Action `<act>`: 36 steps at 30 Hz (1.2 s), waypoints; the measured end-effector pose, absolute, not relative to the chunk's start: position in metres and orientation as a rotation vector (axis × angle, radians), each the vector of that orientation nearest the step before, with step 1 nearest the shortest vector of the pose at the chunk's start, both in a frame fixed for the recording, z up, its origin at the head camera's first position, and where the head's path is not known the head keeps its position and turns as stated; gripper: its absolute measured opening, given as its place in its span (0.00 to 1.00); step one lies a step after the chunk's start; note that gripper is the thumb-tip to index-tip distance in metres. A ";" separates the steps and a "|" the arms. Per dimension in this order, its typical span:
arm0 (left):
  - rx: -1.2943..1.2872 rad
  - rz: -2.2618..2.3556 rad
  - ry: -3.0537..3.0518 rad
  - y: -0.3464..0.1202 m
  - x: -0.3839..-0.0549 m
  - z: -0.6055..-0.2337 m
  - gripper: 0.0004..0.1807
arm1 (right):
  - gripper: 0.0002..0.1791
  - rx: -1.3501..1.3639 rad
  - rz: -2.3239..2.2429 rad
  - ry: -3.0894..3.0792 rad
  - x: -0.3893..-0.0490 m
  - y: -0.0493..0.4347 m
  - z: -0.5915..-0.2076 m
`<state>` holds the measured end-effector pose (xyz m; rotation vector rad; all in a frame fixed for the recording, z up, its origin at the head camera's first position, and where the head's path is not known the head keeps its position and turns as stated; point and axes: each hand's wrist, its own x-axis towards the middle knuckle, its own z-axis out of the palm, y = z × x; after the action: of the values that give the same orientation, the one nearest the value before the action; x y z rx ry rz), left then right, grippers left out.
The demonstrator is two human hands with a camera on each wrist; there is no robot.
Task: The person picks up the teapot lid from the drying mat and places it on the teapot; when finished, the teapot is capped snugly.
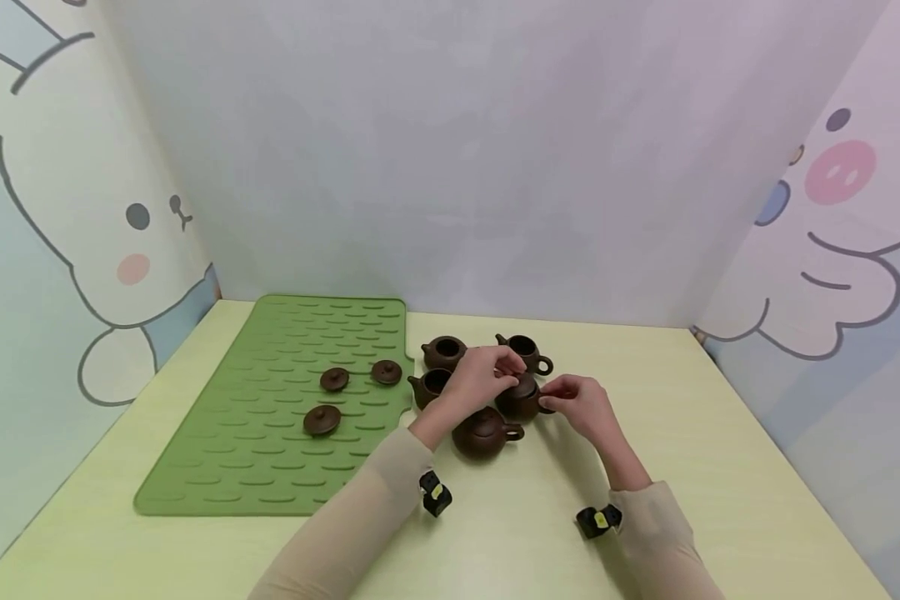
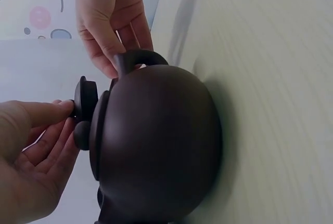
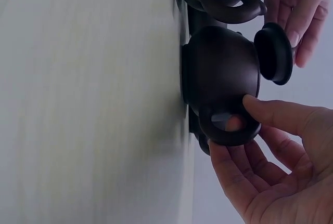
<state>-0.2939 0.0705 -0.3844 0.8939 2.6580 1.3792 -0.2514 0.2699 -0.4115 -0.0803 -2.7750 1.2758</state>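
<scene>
While a lidded pot (image 1: 480, 439) stands nearest, the right hand (image 1: 582, 407) pinches the handle (image 3: 229, 138) of another pot (image 3: 223, 70) just beyond, and the left hand (image 1: 482, 377) pinches a tilted lid (image 3: 273, 55) just over that pot. Left, a mat (image 1: 217, 467) bears three lids (image 1: 322, 420); two open pots (image 1: 446, 355) stand farther off.

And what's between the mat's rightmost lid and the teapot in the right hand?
In the head view, a lidless teapot and the left hand come between that lid and the held teapot.
</scene>
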 end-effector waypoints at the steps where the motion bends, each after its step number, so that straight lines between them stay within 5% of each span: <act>1: 0.892 1.368 2.660 0.072 -0.294 -0.384 0.06 | 0.06 -0.086 1.278 -2.776 -0.251 0.270 -0.411; 26: 0.910 1.242 2.706 0.081 -0.296 -0.390 0.08 | 0.07 -0.085 1.239 -2.802 -0.249 0.267 -0.414; 36: 0.926 1.395 2.542 0.057 -0.293 -0.377 0.12 | 0.17 -0.031 1.220 -2.670 -0.245 0.264 -0.389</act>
<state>-0.2933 0.0569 -0.3766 0.9264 2.5424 1.3949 -0.2452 0.2640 -0.3891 -0.0309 -2.6702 1.2200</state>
